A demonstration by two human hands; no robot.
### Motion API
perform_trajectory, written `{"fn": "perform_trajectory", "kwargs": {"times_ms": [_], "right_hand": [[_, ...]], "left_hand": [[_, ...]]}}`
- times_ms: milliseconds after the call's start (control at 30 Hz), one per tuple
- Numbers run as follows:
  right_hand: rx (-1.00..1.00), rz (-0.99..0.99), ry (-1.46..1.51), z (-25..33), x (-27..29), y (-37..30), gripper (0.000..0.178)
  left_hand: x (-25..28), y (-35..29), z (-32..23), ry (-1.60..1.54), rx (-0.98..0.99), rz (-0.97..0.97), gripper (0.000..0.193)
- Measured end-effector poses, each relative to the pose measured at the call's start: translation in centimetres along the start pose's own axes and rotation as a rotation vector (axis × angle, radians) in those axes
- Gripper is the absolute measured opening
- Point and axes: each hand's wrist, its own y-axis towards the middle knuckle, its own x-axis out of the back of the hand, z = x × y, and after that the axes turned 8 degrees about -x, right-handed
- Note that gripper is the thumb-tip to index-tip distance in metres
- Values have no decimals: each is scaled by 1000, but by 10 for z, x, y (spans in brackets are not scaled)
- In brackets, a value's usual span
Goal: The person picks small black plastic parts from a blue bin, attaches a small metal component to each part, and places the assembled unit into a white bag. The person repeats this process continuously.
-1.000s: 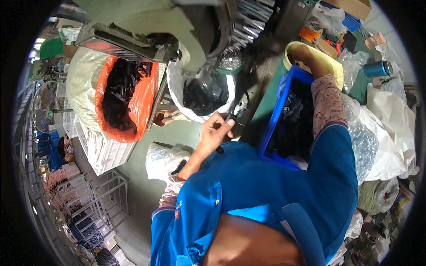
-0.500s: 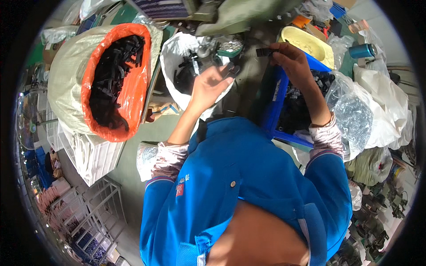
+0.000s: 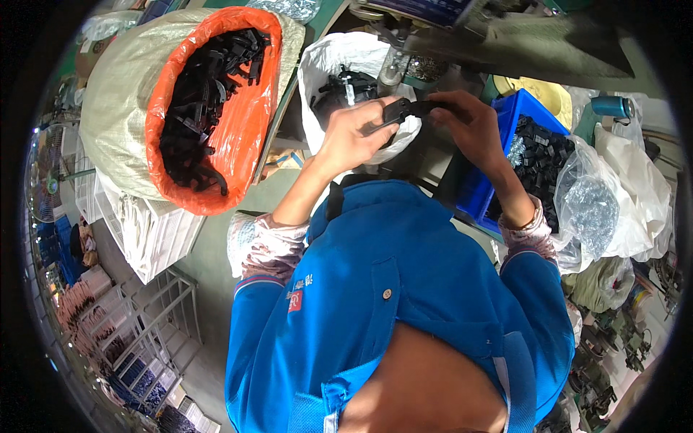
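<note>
My left hand (image 3: 352, 138) grips a black plastic part (image 3: 394, 112) between thumb and fingers, above the rim of a white sack (image 3: 312, 68) with black parts in it. Close by, the fingers of my right hand (image 3: 471, 131) pinch a smaller black piece (image 3: 426, 108). The two pieces meet end to end; whether they are joined I cannot tell. Right of my right hand is a blue bin (image 3: 507, 115) with many small black parts (image 3: 538, 155) in it.
On the left stands a woven sack (image 3: 119, 115) with an orange liner (image 3: 249, 119), holding black parts. White crates (image 3: 162, 249) are stacked below it. Clear plastic bags (image 3: 593, 213) crowd the right side. A green-grey machine part (image 3: 527, 50) juts across the top.
My right hand has come left and slightly down from beside the blue bin, bringing its piece to the part in my left hand. The view has shifted a little.
</note>
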Motion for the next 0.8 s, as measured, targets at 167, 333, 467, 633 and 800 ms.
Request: {"fn": "perform_trajectory", "kwargs": {"times_ms": [167,333,467,633,800], "right_hand": [[192,-100,-171,8,-18,9,21],[347,-212,-264,12,-37,19,23],[374,-281,-214,10,-44,29,23],[449,-417,-263,16,-46,40,24],[360,-435,-119,-5,-46,54,17]], "left_hand": [[18,6,4,101,-117,77,27],[29,17,14,265,-237,100,23],[44,38,14,394,-331,165,16],[58,63,22,411,-444,194,25],[60,83,32,403,-404,246,39]]}}
